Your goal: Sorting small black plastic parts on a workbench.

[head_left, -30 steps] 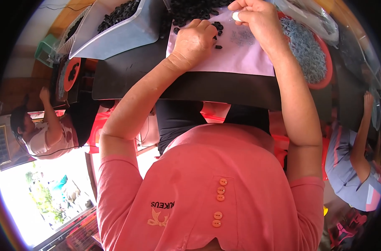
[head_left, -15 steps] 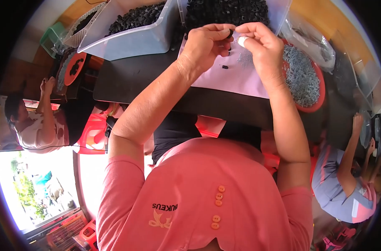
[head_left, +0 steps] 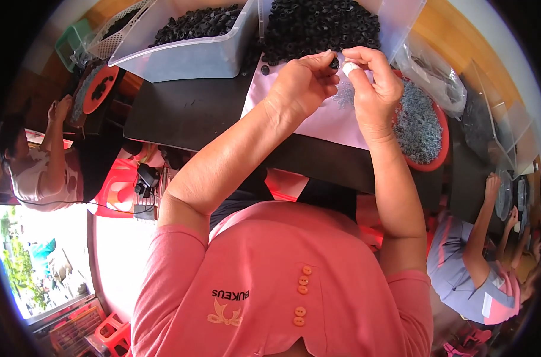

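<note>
My left hand [head_left: 303, 83] pinches a small black ring-like part [head_left: 334, 63] between thumb and fingertips. Close beside it, my right hand [head_left: 374, 83] has thumb and forefinger drawn together; anything between them is too small to make out. White covering wraps the right thumb [head_left: 349, 69]. Both hands are above a pale pink sheet [head_left: 333, 128] on the dark table [head_left: 181, 113]. Scattered on the sheet under the hands are tiny grey-blue pieces [head_left: 344, 95]. Beyond the hands lies a heap of black parts [head_left: 321, 27].
A clear bin [head_left: 187, 65] of black parts stands at the far left. To the right is a red-orange tray [head_left: 444, 143] of grey-blue pieces [head_left: 419, 125], with a clear plastic bag [head_left: 431, 71] behind it. Other people work at left [head_left: 47, 172] and right [head_left: 469, 262].
Both hands have come slightly nearer and to the right in view, still close together. The black part in the left hand shows more fully. The whole view has shifted a little.
</note>
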Demonstrator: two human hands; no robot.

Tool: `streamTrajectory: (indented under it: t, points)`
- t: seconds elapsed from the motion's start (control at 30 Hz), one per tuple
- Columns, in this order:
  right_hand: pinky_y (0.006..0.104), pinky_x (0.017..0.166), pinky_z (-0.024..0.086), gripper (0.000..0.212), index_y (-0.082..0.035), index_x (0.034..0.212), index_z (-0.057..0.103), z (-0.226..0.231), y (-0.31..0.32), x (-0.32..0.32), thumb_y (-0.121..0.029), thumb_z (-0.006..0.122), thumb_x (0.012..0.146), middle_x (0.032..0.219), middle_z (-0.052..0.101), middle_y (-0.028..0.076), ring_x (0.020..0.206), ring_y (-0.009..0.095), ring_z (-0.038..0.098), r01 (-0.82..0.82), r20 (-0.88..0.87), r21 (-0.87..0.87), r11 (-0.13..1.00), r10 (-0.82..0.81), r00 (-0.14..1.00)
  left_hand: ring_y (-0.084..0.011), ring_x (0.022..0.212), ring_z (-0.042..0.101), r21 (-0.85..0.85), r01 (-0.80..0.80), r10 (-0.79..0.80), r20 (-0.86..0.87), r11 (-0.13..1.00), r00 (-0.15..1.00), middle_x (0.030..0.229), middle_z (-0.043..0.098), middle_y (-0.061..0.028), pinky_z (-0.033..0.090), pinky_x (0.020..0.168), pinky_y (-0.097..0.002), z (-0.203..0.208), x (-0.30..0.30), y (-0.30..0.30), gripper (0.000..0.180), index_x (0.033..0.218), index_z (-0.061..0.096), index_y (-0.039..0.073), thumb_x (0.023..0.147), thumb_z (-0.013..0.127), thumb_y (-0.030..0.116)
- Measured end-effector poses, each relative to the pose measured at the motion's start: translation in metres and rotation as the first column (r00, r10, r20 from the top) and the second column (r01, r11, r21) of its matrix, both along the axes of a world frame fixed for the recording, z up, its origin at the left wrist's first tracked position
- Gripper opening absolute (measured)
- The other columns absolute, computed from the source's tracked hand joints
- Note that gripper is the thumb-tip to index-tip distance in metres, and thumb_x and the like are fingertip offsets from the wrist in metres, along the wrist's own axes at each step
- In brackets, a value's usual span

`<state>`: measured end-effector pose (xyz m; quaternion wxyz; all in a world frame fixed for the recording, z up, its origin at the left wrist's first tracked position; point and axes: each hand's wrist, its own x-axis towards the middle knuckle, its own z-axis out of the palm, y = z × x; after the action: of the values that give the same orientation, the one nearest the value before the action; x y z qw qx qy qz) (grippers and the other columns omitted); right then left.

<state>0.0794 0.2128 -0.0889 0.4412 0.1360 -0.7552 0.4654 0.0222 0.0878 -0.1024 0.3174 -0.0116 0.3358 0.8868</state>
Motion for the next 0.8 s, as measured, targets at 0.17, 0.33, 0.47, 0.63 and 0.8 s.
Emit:
streamTrajectory:
  t: [0.17,0.33,0.47,0.63,0.8]
  points:
    - [0.0259,0.072,0.054,0.021,-0.004,0.096,0.066,0.001,0.000,-0.001,0.008,0.061,0.080,0.086,0.070,0.005,0.078,0.014,0.067,-0.002,0.020,-0.004,1.000,0.002,1.000,-0.0211,0.070,0.057,-0.003,0.076,-0.076,-0.025,0.997,0.997,0.087,0.062,-0.0126,0.046,0.060,-0.0324,0.000,0.003,-0.012,0.011,0.098,0.058,-0.001,0.095,0.056,0.010]
    - [0.0263,0.071,0.054,0.021,-0.004,0.096,0.066,0.000,0.001,-0.002,0.007,0.061,0.079,0.084,0.070,0.006,0.077,0.015,0.068,-0.025,0.028,0.038,0.999,0.024,0.999,-0.0206,0.073,0.061,-0.073,0.146,-0.157,-0.171,0.987,0.973,0.089,0.065,-0.0142,0.046,0.060,-0.0291,-0.004,0.003,-0.020,0.016,0.105,0.058,-0.004,0.096,0.052,0.007]
    - [0.0259,0.070,0.054,0.023,-0.004,0.098,0.067,-0.004,0.001,-0.003,0.007,0.060,0.080,0.085,0.071,0.006,0.077,0.014,0.068,-0.071,0.037,0.043,0.997,0.069,0.997,-0.0210,0.074,0.065,-0.247,0.146,-0.211,-0.259,0.958,0.943,0.090,0.067,-0.0152,0.047,0.059,-0.0267,0.002,0.007,-0.027,0.019,0.109,0.058,-0.005,0.096,0.052,0.008]
    - [0.0318,0.074,0.054,0.033,-0.008,0.102,0.068,-0.003,-0.003,-0.007,0.009,0.056,0.078,0.086,0.070,0.008,0.079,0.022,0.068,-0.036,-0.036,0.247,0.968,0.047,0.998,-0.0239,0.067,0.065,-0.286,0.067,-0.154,-0.293,0.956,0.943,0.084,0.067,-0.0180,0.047,0.054,-0.0288,0.005,0.001,-0.034,0.017,0.105,0.059,-0.007,0.093,0.056,0.004]
    - [0.0356,0.075,0.052,0.042,-0.011,0.111,0.067,0.002,-0.009,-0.003,0.006,0.054,0.075,0.087,0.069,0.008,0.081,0.025,0.066,-0.007,-0.039,0.388,0.922,0.024,0.999,-0.0254,0.063,0.066,-0.310,0.032,-0.149,-0.361,0.950,0.920,0.079,0.067,-0.0196,0.048,0.051,-0.0299,0.005,-0.010,-0.044,0.010,0.096,0.060,-0.008,0.089,0.061,0.000]
